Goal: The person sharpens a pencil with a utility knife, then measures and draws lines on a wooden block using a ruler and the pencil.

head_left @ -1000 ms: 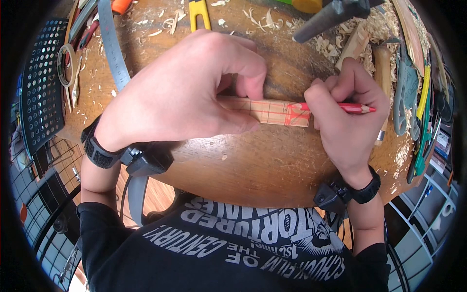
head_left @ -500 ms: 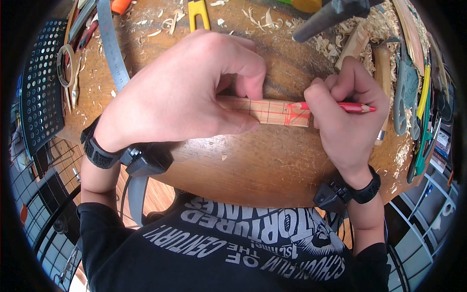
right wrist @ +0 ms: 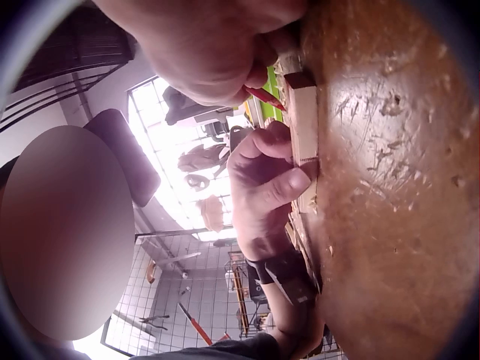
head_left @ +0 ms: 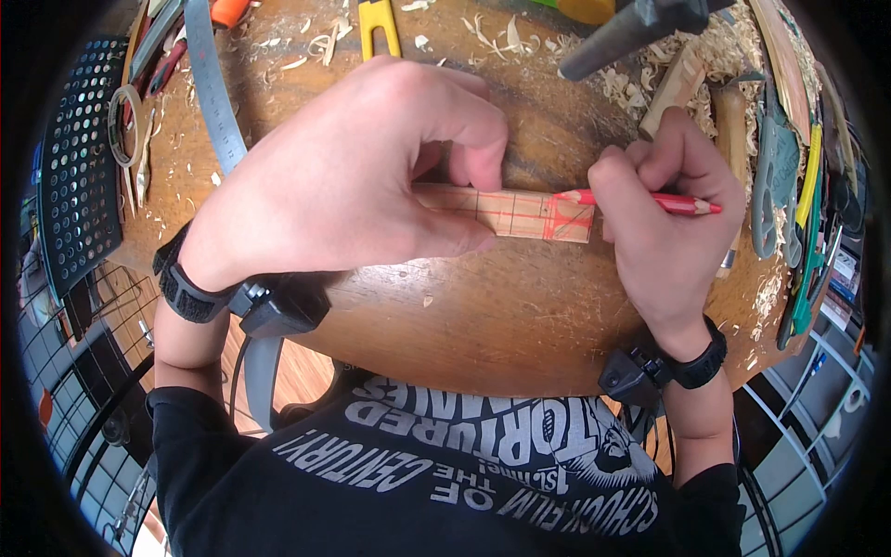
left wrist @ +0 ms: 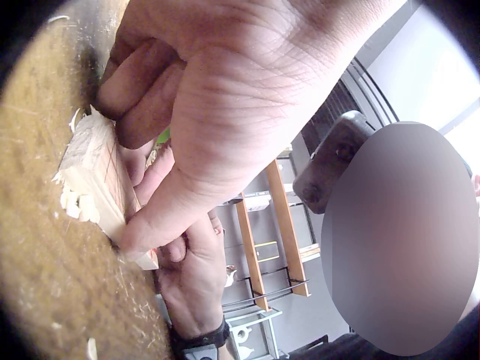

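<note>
A small wood block (head_left: 529, 215) lies on the wooden table, marked with dark grid lines and red lines, with red shading near its right end. My left hand (head_left: 343, 176) grips it from the left, thumb along the near edge and fingers at the far edge; the palm hides the block's left part. In the left wrist view the left thumb presses on the block (left wrist: 101, 180), whose end looks rough-cut. With my right hand (head_left: 664, 232) I pinch a red pencil (head_left: 687, 205), sharpened at both ends. Its left tip is right at the red-marked end of the block.
Curled shavings (head_left: 622, 88) cover the table's far right, around a wooden offcut (head_left: 675, 88). A dark metal tool (head_left: 631, 39) juts in from the top. A steel ruler (head_left: 215, 102) lies beyond the left wrist, with a yellow tool (head_left: 379, 26) and a perforated black mat (head_left: 79, 148) farther out.
My right hand has shifted slightly to the right with the pencil, and its tip has slid a little along the block. My left hand and the block have stayed put.
</note>
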`<state>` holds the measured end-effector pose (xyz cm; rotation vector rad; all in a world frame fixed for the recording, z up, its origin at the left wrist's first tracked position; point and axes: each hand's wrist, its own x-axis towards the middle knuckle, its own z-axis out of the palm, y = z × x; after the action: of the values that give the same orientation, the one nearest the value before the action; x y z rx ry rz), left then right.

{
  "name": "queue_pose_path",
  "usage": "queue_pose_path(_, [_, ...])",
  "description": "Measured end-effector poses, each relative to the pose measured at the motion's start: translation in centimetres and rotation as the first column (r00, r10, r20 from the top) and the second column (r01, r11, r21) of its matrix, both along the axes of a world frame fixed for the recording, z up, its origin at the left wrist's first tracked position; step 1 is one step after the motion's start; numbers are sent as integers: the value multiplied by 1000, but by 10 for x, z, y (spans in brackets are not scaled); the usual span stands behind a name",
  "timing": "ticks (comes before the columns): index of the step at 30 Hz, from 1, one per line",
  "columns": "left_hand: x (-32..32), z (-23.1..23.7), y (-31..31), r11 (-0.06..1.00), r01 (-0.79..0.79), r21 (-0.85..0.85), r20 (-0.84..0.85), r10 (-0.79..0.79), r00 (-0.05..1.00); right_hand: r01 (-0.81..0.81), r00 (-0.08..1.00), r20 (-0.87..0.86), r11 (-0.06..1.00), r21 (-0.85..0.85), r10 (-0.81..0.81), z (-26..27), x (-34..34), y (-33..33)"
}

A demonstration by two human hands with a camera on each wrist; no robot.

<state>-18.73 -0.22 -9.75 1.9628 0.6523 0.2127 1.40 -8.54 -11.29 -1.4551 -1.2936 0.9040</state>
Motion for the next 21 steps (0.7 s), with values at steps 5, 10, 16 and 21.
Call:
queue_pose_path(5, [1,3,0,1000,1,9,-26,-1,1000,-34,999,13,999,4,34,-2,2,0])
queue_pose_path(10, [0,0,0,1000,-12,13,0,12,1000,-9,1000,-12,1000,0,9,-1,1,0])
queue_pose_path(16, [1,2,0,1000,3,22,-22,-2,1000,5,1000,-27,1000,-4,-5,-2,1,0])
queue_pose_path(21, [0,2,0,1000,4,15,-20,-4,1000,-32,997,76,999,-7,32,0,2,0])
